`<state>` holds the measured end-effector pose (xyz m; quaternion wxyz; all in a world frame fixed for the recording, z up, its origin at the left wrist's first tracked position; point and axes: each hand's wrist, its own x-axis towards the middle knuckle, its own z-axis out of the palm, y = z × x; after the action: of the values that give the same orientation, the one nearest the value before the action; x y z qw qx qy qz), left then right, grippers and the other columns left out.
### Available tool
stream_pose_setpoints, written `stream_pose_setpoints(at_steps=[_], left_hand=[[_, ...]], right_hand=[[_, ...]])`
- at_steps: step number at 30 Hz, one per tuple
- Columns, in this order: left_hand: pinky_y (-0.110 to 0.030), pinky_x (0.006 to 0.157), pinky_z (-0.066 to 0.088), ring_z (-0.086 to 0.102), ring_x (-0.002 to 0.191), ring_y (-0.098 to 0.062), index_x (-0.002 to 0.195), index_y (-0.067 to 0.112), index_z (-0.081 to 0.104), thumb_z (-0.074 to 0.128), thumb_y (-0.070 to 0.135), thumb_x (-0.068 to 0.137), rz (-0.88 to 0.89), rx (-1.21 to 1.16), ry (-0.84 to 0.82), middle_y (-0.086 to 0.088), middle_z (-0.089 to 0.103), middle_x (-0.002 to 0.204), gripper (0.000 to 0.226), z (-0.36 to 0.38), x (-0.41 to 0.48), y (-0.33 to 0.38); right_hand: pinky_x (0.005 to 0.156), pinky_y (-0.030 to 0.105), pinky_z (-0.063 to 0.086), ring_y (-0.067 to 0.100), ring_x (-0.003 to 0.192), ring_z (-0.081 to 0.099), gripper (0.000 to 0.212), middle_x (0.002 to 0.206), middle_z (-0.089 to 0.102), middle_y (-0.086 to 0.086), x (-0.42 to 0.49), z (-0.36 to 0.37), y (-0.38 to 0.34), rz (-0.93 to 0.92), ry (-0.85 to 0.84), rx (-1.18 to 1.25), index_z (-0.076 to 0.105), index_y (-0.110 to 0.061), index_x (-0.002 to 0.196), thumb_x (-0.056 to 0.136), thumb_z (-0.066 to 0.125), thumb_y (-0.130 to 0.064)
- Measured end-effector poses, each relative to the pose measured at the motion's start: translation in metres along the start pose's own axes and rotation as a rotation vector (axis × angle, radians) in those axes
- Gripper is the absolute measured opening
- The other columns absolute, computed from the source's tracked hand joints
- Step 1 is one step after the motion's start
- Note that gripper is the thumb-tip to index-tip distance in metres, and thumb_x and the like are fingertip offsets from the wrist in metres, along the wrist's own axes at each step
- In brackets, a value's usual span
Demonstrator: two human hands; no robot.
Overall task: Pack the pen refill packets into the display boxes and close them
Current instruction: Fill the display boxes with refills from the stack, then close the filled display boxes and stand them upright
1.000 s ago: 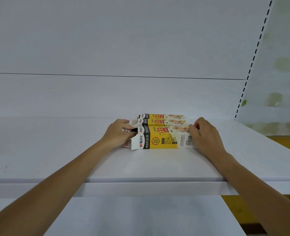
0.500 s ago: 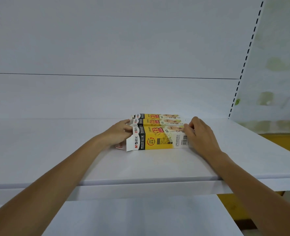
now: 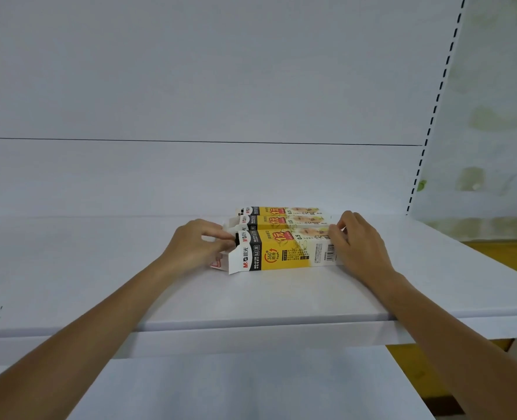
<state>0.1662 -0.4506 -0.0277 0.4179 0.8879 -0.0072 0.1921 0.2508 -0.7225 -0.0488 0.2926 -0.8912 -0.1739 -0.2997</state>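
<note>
Head view, vs 0.5 s ago: left hand (image 3: 196,247) is sitting a bit further off the front box (image 3: 287,253), and a black end (image 3: 236,239) is showing at the box mouth where fingers were covering it before. Boxes and right hand (image 3: 360,244) are staying put relative to each other. The framing is shifting slightly.

Count: three yellow boxes lying side by side on the shelf (image 3: 251,298), touching: front box, middle box (image 3: 281,221), back box (image 3: 278,211). Two hands, both bare forearms reaching in from below.

Left hand: fingers curled, thumb and fingertips pinching the black end at the front box's left opening. Probably a refill packet going in, but it's too small to be sure. The white flap (image 3: 236,263) on that end is standing open, angled toward the camera. A white piece with red print (image 3: 216,263) is peeking out under the hand.

Right hand: fingers bent over the top right end of the front box, gripping it. Thumb hidden.

The middle box's left flap is also hanging open.
</note>
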Motion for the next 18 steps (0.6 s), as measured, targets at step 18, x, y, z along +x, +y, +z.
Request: stream_pose_setpoints(at_steps=[18], left_hand=[[-0.023,0.083,0.038,0.053,0.103,-0.012,0.097,0.027,0.066,0.063,0.020,0.084,0.007,0.184,0.083,0.004,0.059,0.106,0.015,0.001,-0.021,0.000]], right_hand=[[0.059,0.034,0.038,0.024,0.069,0.050,0.014,0.083,0.049,0.005,0.002,0.001,0.001,-0.021,-0.086,-0.002,0.043,-0.010,0.083,0.093,0.041,-0.020]])
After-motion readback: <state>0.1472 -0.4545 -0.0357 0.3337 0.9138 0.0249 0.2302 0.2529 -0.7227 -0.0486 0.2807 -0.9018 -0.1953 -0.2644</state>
